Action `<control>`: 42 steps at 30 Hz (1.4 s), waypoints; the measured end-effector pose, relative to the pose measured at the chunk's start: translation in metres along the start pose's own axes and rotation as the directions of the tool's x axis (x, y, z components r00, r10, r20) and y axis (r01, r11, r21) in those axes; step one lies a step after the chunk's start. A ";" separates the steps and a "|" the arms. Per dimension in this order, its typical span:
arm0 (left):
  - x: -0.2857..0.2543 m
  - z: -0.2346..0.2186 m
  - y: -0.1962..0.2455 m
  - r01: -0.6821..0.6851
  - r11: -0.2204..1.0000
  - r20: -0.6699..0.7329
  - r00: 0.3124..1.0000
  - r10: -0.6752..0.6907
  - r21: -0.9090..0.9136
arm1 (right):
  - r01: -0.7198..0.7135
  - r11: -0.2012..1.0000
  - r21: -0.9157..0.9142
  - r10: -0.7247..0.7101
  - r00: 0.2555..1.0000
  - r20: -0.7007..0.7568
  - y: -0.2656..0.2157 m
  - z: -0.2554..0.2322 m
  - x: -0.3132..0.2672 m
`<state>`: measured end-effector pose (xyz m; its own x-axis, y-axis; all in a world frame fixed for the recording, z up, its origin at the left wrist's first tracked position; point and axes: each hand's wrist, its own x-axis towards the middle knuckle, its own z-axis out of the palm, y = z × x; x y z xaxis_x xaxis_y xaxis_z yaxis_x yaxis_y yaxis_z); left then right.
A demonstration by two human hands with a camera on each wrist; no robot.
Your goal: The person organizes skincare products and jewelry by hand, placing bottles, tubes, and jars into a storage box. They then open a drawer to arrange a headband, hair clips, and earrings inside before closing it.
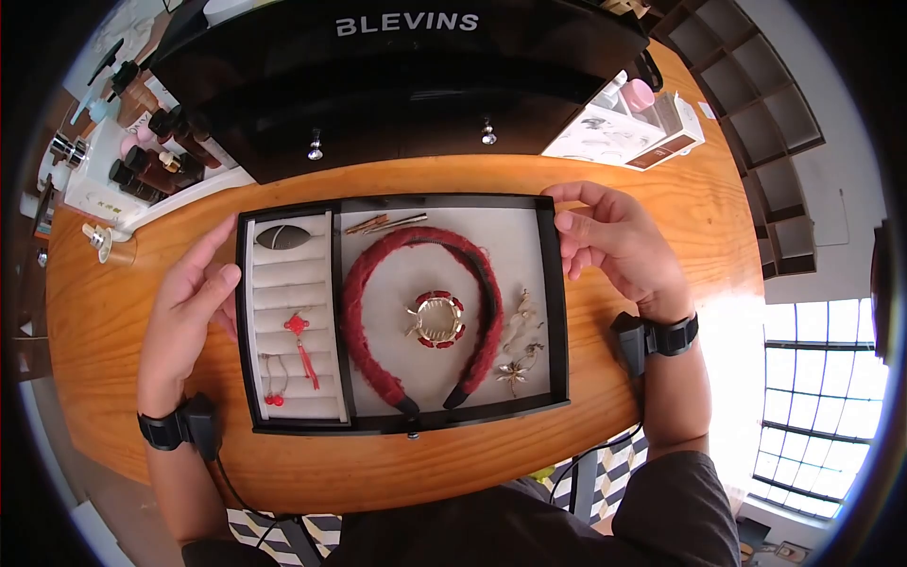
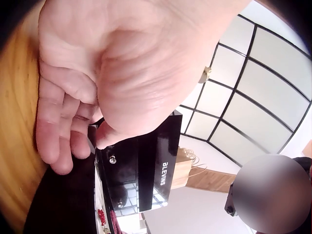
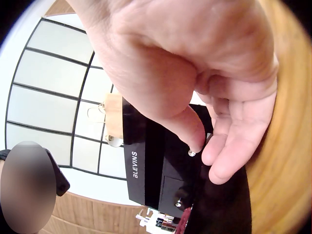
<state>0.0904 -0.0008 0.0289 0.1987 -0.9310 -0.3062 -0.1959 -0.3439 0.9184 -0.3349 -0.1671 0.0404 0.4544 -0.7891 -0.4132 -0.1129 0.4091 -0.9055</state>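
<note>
A black-rimmed jewelry tray [image 1: 564, 312] lies between the two hands. My left hand [image 1: 186, 307] is at its left side, thumb and index fingertip close against the outer wall. At the upper right corner, my right hand [image 1: 619, 241] touches the wall with thumb and index finger, the others loosely bent. A red fuzzy headband [image 1: 354, 326] surrounds a round gold-and-red hair claw [image 1: 437, 319]. Gold pins [image 1: 392, 224] lie above, a flower-shaped piece [image 1: 513, 373] at lower right. The left compartment's padded rows hold a dark oval clip [image 1: 282, 237], a red tassel [image 1: 307, 364] and red-bead earrings [image 1: 274, 400].
Behind the tray stands a glossy black BLEVINS case [image 1: 406, 104] with two knobs. Bottles fill a white organizer [image 1: 104, 194] at left, near a small dropper bottle [image 1: 106, 241]. White boxes [image 1: 614, 137] stand at right on the wooden table [image 1: 321, 468].
</note>
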 end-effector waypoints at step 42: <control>-0.002 0.001 0.008 0.043 0.997 0.090 0.995 -0.037 -0.058 | 0.037 0.998 -0.059 -0.037 0.999 -0.006 0.004 0.004 -0.001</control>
<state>0.0876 -0.0019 0.0364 0.1185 -0.9247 -0.3618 -0.1313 -0.3757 0.9174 -0.3319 -0.1626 0.0375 0.4529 -0.8066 -0.3798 -0.1481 0.3520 -0.9242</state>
